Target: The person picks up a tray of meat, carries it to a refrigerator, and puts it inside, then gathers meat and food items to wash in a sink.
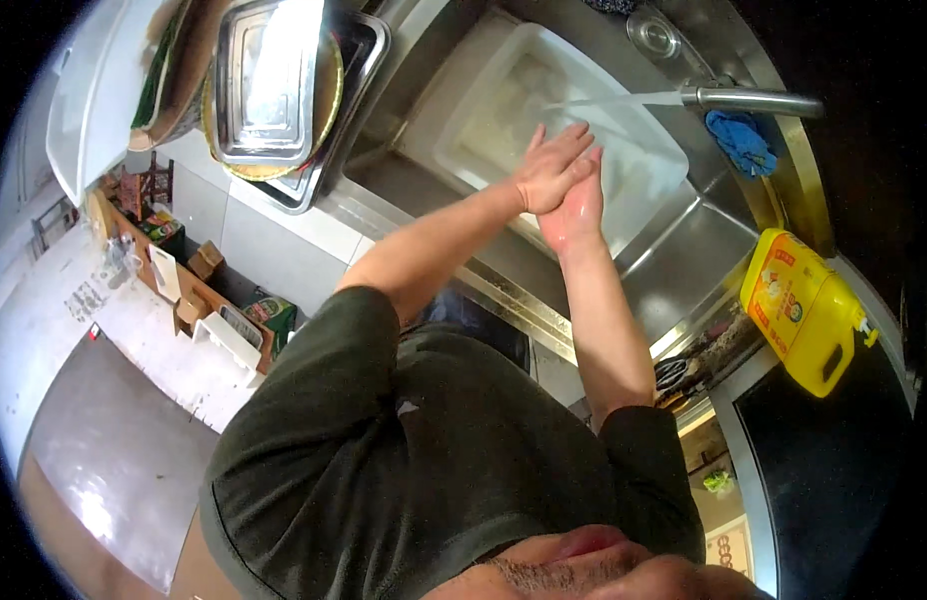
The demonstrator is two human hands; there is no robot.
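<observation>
My left hand (551, 174) lies across my right hand (580, 206), its back up and fingers spread; the two touch over the sink. The right palm faces up and looks wet, and its fingers are partly hidden under the left hand. No object shows in either hand. Just beyond them a metal faucet (756, 100) sends a stream of water into a translucent white plastic tub (662, 150). The tub stands in a stainless steel sink (677, 259) and holds cloudy water.
A blue cloth (739, 142) lies beside the faucet, near a clear round container (653, 36). On the sink's right stands a yellow pump jug (797, 307). Stacked metal trays (265, 142) sit at the left. Farther left are cardboard boxes (192, 306) and a white counter (66, 300).
</observation>
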